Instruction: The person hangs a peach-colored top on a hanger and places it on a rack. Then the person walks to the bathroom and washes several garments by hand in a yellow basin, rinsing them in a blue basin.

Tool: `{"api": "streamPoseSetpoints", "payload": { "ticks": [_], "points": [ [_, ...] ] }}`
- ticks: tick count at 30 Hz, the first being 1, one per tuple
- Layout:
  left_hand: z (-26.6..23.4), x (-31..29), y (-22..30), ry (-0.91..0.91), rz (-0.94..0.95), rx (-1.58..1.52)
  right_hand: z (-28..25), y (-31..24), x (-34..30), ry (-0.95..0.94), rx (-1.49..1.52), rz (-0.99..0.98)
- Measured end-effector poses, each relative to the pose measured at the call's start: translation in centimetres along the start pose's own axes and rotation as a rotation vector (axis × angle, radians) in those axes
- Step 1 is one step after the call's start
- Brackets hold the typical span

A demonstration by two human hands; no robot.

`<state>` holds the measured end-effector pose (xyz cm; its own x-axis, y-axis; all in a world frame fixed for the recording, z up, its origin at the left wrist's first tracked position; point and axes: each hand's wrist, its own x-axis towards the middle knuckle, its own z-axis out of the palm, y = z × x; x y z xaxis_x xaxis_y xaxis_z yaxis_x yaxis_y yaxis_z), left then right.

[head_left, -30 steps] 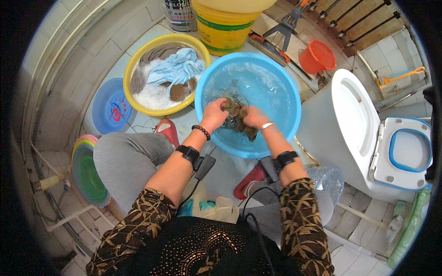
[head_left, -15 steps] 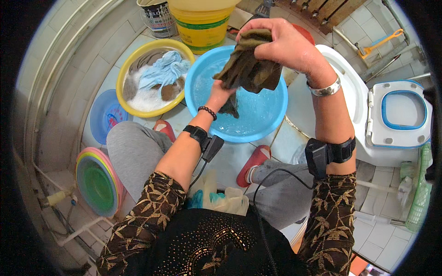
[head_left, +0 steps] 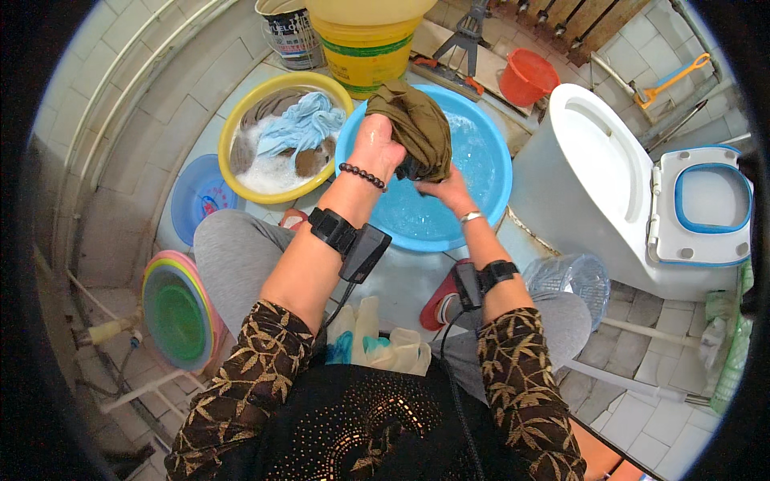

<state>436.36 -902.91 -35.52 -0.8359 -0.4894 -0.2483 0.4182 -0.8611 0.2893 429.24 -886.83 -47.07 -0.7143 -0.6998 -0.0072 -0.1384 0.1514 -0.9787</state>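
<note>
My left hand (head_left: 378,146) and my right hand (head_left: 447,191) both hold a wet olive-brown cloth garment (head_left: 417,124) over the light blue basin (head_left: 503,192) of water. The left hand is closed on the garment's left side, with its fingers partly hidden behind the wrist and cloth. Lower and to the right, the right hand grips the hanging end. A darker piece of fabric shows between the two hands. To the left stands a yellow basin (head_left: 277,198) with suds, a light blue cloth (head_left: 305,127) and brownish fabric in it.
A yellow bucket (head_left: 365,56) and a dark paint pail (head_left: 293,40) stand behind the basins. A red bucket (head_left: 529,78) is at the back right, beside a white toilet-like fixture (head_left: 581,192). A small blue basin (head_left: 183,200) and stacked colored basins (head_left: 172,317) are at left.
My right hand has come down from above the garment to its lower end. The left hand has risen, and the garment has moved left and is bunched. The view has shifted slightly.
</note>
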Motion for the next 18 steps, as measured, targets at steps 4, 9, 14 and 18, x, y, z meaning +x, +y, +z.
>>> {"api": "streamPoseSetpoints", "payload": {
  "ticks": [4,9,14,18],
  "points": [
    [1.9,-1.0,-1.5,0.03,-0.073,-0.015,2.8,2.0,-0.8,0.004,0.166,0.065],
    [0.0,-1.0,-3.1,0.011,-0.148,-0.226,3.5,1.3,-0.1,0.268,0.889,0.147],
    [-6.6,-2.5,-4.1,-0.027,-0.17,-0.235,1.5,-0.5,0.7,0.343,1.234,0.1],
    [-10.8,-5.0,-5.2,0.231,-0.372,0.279,0.1,-2.4,0.6,0.321,1.386,0.168]
  ]
}}
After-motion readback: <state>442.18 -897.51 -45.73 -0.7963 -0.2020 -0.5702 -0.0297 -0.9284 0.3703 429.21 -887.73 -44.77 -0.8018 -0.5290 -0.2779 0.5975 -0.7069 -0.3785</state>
